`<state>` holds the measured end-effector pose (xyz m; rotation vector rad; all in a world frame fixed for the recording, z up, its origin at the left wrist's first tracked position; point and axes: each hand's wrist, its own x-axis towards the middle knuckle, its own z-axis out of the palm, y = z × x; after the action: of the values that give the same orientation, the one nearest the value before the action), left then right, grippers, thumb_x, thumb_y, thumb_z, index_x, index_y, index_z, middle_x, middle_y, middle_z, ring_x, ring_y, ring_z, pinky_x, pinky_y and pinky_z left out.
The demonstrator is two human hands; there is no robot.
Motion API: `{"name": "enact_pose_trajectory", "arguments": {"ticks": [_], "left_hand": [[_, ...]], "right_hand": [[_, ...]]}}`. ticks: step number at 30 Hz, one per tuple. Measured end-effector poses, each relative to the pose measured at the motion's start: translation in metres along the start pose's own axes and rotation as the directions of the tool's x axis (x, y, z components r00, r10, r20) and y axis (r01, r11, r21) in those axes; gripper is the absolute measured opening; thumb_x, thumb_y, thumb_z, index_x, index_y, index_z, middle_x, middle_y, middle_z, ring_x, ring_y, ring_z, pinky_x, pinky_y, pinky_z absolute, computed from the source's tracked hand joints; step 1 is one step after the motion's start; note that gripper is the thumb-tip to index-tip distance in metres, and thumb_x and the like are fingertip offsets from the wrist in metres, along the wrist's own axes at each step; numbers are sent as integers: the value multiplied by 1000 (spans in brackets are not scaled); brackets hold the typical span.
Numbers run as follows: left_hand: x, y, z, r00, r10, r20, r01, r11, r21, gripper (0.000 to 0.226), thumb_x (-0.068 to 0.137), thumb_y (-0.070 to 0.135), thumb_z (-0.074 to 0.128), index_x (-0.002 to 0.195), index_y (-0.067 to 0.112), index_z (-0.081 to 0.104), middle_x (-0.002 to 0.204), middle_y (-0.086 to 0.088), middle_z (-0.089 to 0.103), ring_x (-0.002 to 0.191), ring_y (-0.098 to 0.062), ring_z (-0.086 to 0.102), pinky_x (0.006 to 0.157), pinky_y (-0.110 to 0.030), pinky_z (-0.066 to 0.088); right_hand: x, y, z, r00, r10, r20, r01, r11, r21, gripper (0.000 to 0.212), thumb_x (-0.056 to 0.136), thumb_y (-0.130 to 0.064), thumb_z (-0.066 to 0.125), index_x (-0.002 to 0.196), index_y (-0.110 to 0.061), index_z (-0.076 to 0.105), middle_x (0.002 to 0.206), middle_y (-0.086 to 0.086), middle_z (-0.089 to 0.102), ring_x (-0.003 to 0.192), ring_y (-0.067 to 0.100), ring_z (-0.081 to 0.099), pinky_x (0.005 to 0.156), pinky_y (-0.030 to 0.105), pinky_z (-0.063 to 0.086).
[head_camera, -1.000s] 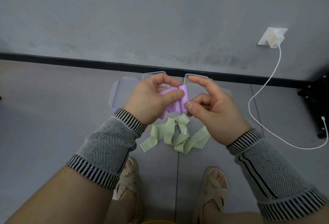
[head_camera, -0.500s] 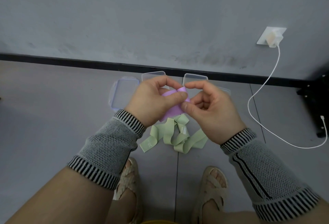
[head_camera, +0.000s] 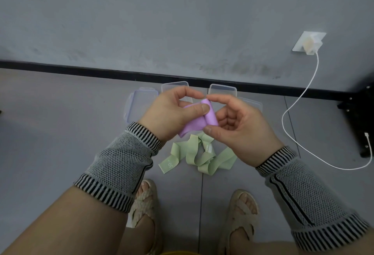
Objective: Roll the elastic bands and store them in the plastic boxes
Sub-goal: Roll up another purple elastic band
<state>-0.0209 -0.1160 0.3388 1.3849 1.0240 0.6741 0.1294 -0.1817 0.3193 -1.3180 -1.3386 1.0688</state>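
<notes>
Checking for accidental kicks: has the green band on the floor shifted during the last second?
No. The green band lies in the same tangle across the floor seam.

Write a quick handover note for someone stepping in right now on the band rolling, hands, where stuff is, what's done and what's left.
Left hand holds the flat tail of the purple band; right hand pinches its rolled end between thumb and forefinger.
Purple band is partly rolled, held above the floor.
Green band lies unrolled in a loose heap on the floor below the hands.
Clear plastic boxes sit open on the floor by the wall, partly hidden by the hands.
Done: roll started. Left: finish the purple roll, box it, then roll and box the green one.
</notes>
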Motion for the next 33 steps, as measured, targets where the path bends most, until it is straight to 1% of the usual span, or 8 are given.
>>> {"name": "enact_pose_trajectory", "arguments": {"ticks": [3,5,10,16,19,22,25,33], "left_hand": [[5,-6,-5,998,-35,-55,32,998,-55,31,65,18,81,91,16,64,85,-11,72,62,-16,62,60,-30,54],[6,-5,-7,995,-68,-70,59,991,-124,31,62,16,77,90,15,65,103,-19,68,77,-24,63,74,-39,52],[5,-2,5,991,-127,-36,108,935,-338,19,82,-1,61,90,16,60,80,-4,63,61,-12,60,52,-20,49],[2,-1,23,981,-170,-93,104,866,-489,22,83,-4,60,96,13,55,90,-9,60,68,-18,61,50,-22,51],[2,-3,29,972,-186,-144,84,847,-526,29,80,-4,65,104,8,53,102,-17,60,84,-30,66,65,-32,57],[2,-6,32,969,-182,-168,76,863,-500,32,75,-1,71,100,11,54,102,-18,63,99,-39,64,80,-43,56],[2,-7,32,970,-134,-201,46,920,-388,27,74,1,74,90,15,57,94,-15,64,95,-37,65,81,-48,55],[0,-5,21,986,-68,-153,4,923,-386,21,80,-2,66,96,10,61,88,-8,64,80,-22,65,67,-29,58]], "right_hand": [[2,1,-3,999,-11,-44,11,1000,8,54,72,4,75,108,-31,57,74,2,62,67,18,57,67,26,51],[2,1,-4,998,-23,-63,22,1000,-6,55,71,4,76,105,-33,55,73,4,60,66,20,55,65,26,50],[3,3,2,987,-59,-147,41,992,-122,52,69,-4,80,100,-35,52,71,5,60,61,10,55,62,22,48],[2,3,10,960,-160,-230,63,923,-381,47,67,-18,81,101,-32,52,64,-8,55,60,5,55,61,19,48],[4,4,10,944,-229,-239,84,864,-496,46,67,-21,82,103,-28,54,62,-18,50,65,-5,53,59,8,41],[4,6,12,940,-265,-216,101,819,-565,47,68,-22,82,107,-23,56,66,-24,44,69,-14,49,62,4,38],[3,7,14,938,-285,-198,121,803,-583,48,69,-23,82,109,-23,55,70,-26,43,72,-14,48,64,2,37],[4,9,10,946,-278,-167,149,830,-537,57,72,-20,79,123,-24,55,73,-13,53,71,3,51,67,7,40]]}}
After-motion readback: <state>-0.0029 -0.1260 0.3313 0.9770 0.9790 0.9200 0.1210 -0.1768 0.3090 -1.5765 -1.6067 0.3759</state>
